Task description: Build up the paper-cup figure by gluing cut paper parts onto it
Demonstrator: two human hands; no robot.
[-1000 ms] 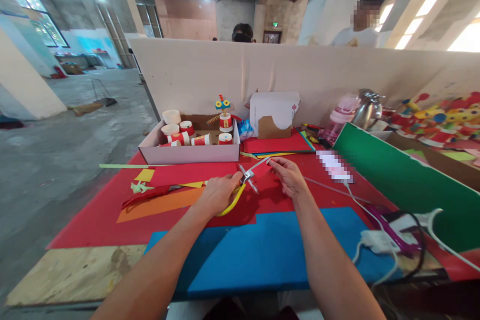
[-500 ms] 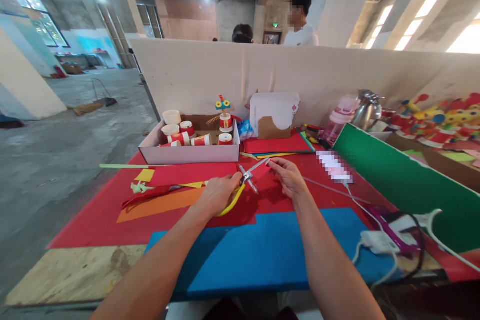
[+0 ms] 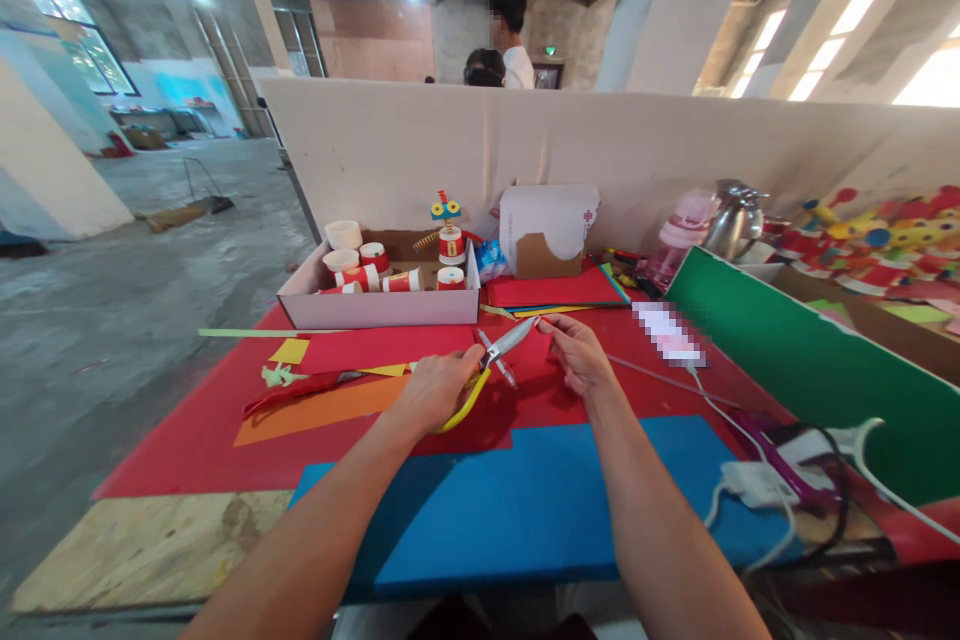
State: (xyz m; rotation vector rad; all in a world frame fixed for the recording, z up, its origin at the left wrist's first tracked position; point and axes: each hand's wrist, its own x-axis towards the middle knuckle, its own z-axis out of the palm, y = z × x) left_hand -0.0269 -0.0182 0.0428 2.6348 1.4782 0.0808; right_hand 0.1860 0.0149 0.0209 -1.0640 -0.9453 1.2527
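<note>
My left hand (image 3: 436,390) is closed round the yellow handles of a pair of scissors (image 3: 508,343), whose blades point up and to the right and look closed together. At the blade tips, my right hand (image 3: 576,352) pinches a small piece of red paper (image 3: 537,344) between thumb and fingers. Red paper underneath makes its outline hard to follow. A thin whitish, pen-like thing (image 3: 507,374) lies beneath the scissors, partly covered. Left of my left hand are an orange paper strip (image 3: 319,412) and yellow and pale green scraps (image 3: 282,376).
A shallow box (image 3: 379,310) with paper cups and a cup robot figure (image 3: 451,245) stands behind my hands. Stacked coloured paper (image 3: 559,290) lies at the back. On the right are a phone (image 3: 667,332), cables, a power strip and a green box side (image 3: 817,370). Blue sheets (image 3: 525,510) cover the front.
The scissor blades have come together on the red paper, having been slightly apart before. Both hands stay nearly in place. Behind the partition, a standing person has moved left.
</note>
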